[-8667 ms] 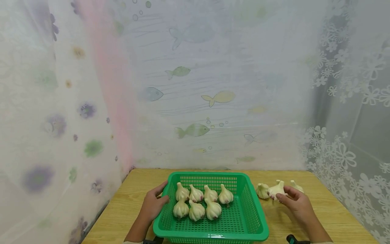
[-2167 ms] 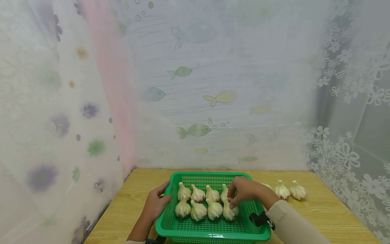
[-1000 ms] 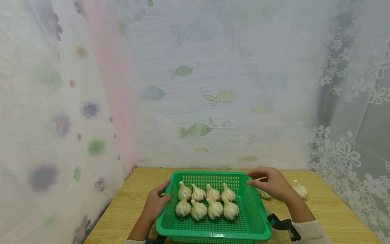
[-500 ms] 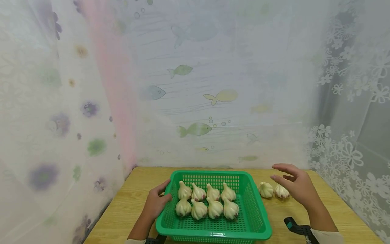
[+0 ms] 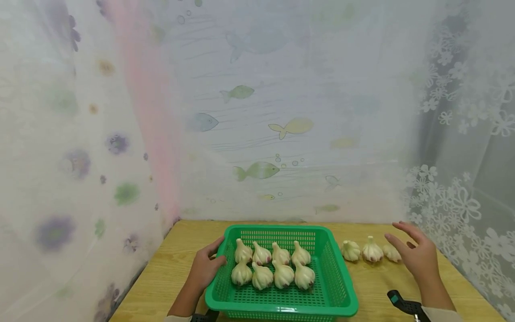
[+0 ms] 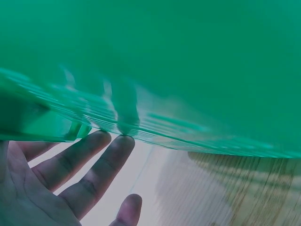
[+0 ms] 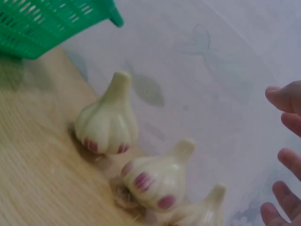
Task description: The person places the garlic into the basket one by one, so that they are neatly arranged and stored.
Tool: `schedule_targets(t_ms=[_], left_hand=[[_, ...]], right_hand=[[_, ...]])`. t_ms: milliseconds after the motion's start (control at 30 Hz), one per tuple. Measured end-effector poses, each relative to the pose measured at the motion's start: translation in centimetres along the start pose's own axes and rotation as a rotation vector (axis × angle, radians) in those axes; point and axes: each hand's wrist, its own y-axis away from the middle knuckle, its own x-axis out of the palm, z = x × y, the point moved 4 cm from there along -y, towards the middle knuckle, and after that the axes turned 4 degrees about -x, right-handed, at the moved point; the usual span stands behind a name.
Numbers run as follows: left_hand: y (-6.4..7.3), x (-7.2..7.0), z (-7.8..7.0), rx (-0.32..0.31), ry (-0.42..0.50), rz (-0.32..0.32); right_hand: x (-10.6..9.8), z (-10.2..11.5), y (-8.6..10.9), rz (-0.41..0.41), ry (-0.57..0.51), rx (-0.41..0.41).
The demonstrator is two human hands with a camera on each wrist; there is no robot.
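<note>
Head view shows the left hand (image 5: 204, 267) at the left side of a green basket (image 5: 281, 310) on the wooden tabletop (image 5: 374, 290); the left wrist view has its fingers (image 6: 97, 172) straight and spread, the tips against the basket's outer wall. Inside the basket sit eight garlic bulbs in two rows of four — a back row (image 5: 281, 256) and a front row (image 5: 283, 277) — toward the left, with bare mesh floor at the right. Three more stand in a line on the tabletop, right of the basket: a near bulb (image 5: 351, 252), a middle bulb (image 5: 372, 252) and an end bulb (image 5: 391, 254). Just beside the end bulb is the right hand (image 5: 420, 255), holding nothing, its fingers (image 7: 292, 162) apart — in the head view they partly cover that bulb. Behind hangs a fish-patterned curtain (image 5: 257, 67).
</note>
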Motion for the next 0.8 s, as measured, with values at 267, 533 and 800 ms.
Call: schedule_targets(t_ms=[267,533,800], left_hand=[[0.0,0.1,0.1,0.006,-0.012,-0.005],[-0.1,0.0,0.2,0.006,-0.010,-0.017],[-0.1,0.0,0.3,0.020,-0.021,-0.019]], right_hand=[[0.8,-4.8,0.5,0.136,-0.060,0.201],[2.1,-7.6,0.6,0.259,-0.152,0.345],[2.7,-7.8,0.6,0.329,-0.124,0.331]])
